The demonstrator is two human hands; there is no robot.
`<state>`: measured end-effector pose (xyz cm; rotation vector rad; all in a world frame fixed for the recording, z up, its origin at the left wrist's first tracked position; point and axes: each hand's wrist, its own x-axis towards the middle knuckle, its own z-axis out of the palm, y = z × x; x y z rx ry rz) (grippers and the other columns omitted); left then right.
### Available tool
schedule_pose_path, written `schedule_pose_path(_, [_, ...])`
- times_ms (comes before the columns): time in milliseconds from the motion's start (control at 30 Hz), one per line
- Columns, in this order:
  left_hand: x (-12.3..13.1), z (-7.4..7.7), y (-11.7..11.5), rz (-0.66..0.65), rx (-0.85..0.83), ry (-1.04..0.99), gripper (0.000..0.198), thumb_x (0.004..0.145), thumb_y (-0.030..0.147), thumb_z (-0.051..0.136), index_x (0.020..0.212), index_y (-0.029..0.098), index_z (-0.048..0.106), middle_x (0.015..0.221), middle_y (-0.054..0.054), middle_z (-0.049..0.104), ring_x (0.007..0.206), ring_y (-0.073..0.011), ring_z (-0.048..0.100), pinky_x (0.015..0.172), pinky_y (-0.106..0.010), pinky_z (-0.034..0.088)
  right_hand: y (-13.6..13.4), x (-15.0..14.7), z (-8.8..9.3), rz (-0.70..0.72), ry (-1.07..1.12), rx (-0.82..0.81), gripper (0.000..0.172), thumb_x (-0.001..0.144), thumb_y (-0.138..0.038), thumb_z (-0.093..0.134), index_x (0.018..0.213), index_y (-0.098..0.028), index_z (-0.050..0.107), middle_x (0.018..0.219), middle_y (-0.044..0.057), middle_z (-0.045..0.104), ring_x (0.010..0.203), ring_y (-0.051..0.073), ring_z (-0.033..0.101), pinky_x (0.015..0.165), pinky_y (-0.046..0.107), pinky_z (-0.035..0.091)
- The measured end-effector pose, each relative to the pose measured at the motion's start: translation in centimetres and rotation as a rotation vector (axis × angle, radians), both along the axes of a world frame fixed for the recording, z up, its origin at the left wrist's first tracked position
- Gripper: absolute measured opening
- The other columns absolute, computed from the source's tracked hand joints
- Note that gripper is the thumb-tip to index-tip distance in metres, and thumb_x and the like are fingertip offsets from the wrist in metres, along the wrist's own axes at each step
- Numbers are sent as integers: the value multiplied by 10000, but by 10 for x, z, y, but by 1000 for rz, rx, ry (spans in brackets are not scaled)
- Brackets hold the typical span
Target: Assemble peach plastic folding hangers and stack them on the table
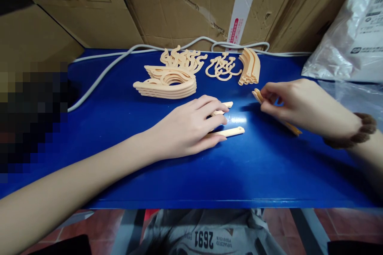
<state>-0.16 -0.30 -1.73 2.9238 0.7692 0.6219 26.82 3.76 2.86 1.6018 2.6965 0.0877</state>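
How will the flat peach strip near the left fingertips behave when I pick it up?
The strip looks thin moulded plastic, so probably light and fairly stiff. Flat on the glossy blue table, it may slide rather than lift easily.

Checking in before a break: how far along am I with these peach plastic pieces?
Done, apparently: curved frames, hooks and arc pieces sit grouped at the back of the table. In hand: the right hand pinches one strip. Left: two loose strips under the left hand.
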Motion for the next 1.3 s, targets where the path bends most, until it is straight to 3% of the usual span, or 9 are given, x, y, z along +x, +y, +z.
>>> schedule_pose_path(133, [-1,-1,-1,-33,-70,29,254,984,336,544,1102,128,630,1421,-161,542,1387,-302,426,1142,-452,403,-4,-5,-6,188,164,-35,210,944,-363,397,808,-216,462,655,34,581,517,164,505,542,294,328])
schedule_pose_path(233, [-1,-3,-1,-51,-102,44,213,994,301,510,1080,144,626,1476,-163,488,1448,-305,360,1173,-469,372,-4,-5,-13,279,252,-25,205,986,-333,324,894,-216,466,808,81,643,662,209,603,611,308,401])
schedule_pose_path(300, [-1,-4,0,-67,-130,35,182,992,276,506,1067,147,611,1496,-172,461,1471,-300,328,1189,-477,352,-4,-5,-15,281,242,-4,188,980,-299,327,949,-213,490,866,89,656,723,224,625,644,313,412])
schedule_pose_path(367, [-1,-4,1,-84,-172,18,158,986,268,513,1047,148,596,1503,-182,448,1489,-301,293,1201,-485,331,-6,-6,-15,248,220,-14,214,986,-313,313,956,-211,498,809,74,638,661,216,601,609,311,383])
schedule_pose_path(500, [-1,-5,2,-90,-270,23,162,990,284,500,1051,151,571,1540,-174,399,1518,-299,207,1229,-477,275,-12,-10,-8,233,286,-97,381,1026,-450,220,967,-201,502,694,33,561,548,175,505,571,305,318])
schedule_pose_path(633, [0,-5,3,-82,-278,47,142,1002,269,468,1047,154,539,1538,-161,406,1509,-274,231,1242,-443,255,-15,-12,-5,270,292,-139,540,1024,-554,129,879,-199,508,652,17,508,529,153,459,582,310,284])
schedule_pose_path(900, [0,-4,4,-45,-189,93,131,1008,231,412,978,139,500,1449,-213,494,1471,-322,308,1222,-487,283,-12,-13,-13,258,178,-84,417,1015,-515,254,812,-207,448,579,-11,455,481,129,404,548,288,223])
schedule_pose_path(1100, [-1,-5,6,-35,-173,67,122,1018,219,372,1011,148,471,1413,-217,517,1475,-308,310,1210,-512,296,-13,-14,-13,270,66,-153,444,1008,-471,241,821,-194,533,534,-17,392,459,128,385,543,293,204])
schedule_pose_path(1300, [-2,-4,6,-35,-228,27,112,1026,237,359,1014,171,449,1437,-203,500,1500,-277,262,1221,-506,275,-16,-15,-13,315,71,-199,327,981,-401,333,790,-199,506,528,-22,401,463,121,354,543,292,203])
